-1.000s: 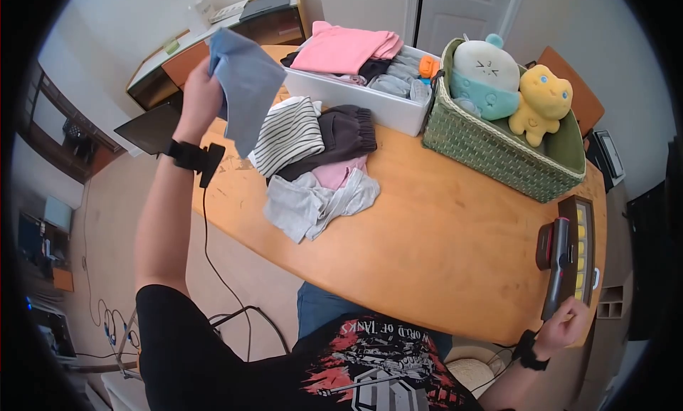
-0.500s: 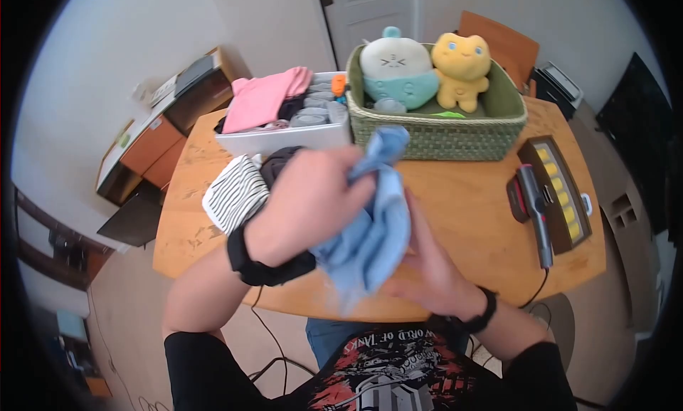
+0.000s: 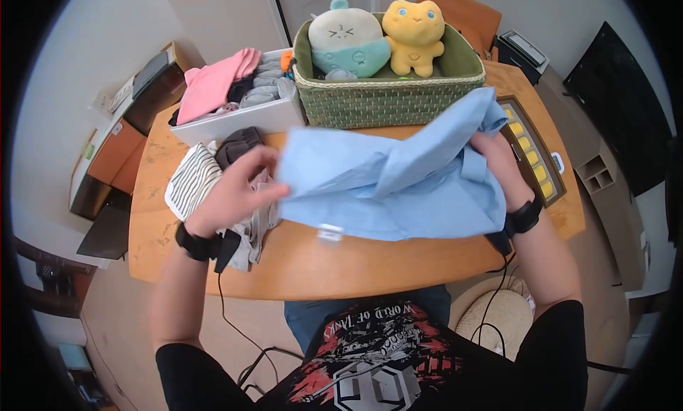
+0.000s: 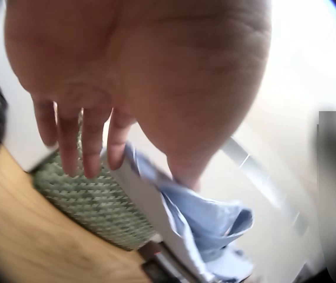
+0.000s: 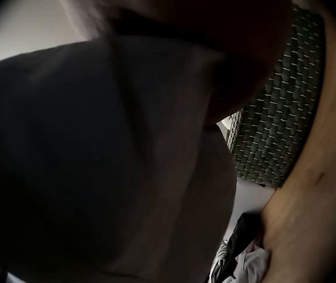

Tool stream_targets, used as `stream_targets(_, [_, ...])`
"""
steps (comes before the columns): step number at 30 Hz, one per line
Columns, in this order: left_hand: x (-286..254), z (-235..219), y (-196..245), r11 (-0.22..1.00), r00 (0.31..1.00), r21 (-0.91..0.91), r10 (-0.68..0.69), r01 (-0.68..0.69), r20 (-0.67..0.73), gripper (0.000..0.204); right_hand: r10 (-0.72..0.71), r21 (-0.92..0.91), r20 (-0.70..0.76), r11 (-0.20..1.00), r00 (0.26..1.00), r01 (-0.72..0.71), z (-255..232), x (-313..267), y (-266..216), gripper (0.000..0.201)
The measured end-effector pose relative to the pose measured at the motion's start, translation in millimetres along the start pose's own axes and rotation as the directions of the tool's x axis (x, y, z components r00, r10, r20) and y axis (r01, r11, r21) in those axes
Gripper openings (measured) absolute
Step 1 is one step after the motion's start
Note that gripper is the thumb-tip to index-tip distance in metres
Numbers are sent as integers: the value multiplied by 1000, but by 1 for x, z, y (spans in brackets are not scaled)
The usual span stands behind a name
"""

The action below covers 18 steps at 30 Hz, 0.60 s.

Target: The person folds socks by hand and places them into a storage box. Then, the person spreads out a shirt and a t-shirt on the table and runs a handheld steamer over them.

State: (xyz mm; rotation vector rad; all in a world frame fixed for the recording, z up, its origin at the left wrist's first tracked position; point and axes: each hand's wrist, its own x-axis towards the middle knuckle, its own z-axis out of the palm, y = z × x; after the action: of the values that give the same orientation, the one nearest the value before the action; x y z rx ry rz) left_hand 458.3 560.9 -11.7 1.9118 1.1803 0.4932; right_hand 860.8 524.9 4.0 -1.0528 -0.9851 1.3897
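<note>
A light blue garment (image 3: 398,176), creased and partly spread, hangs over the table in front of the person. A small white label shows at its lower edge. My right hand (image 3: 496,162) grips its right end, and the cloth hides some of those fingers. At the opposite edge is my left hand (image 3: 238,190), thumb and fingers spread apart right at the cloth. In the left wrist view the left fingers (image 4: 90,141) are straight, and the thumb overlaps the garment. Dark, shaded cloth (image 5: 97,165) fills most of the right wrist view.
Left of the garment lie a striped garment (image 3: 193,177), dark trousers (image 3: 238,146) and grey clothing (image 3: 249,244). Behind stand a white bin (image 3: 238,123) of clothes and a green woven basket (image 3: 384,105) with two plush toys. A brown case (image 3: 537,155) with yellow items lies at right.
The blue garment has come from the upper left to the middle, then been spread sideways between the hands. The right hand has risen from the table's right edge and now grips it; the left has loosened.
</note>
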Motion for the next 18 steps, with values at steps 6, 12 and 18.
stream_targets(6, [-34,43,-112,577,934,796,155,180,-323,60,133,-163,-16,977,991,-134,-18,11,13,28])
stream_targets(12, [-63,-7,-147,578,964,804,110,137,-243,55,134,-294,148,952,980,-86,-17,18,-11,30])
stream_targets(18, [-56,-38,-82,703,977,683,-79,196,-199,68,93,-438,236,899,967,21,13,10,-53,42])
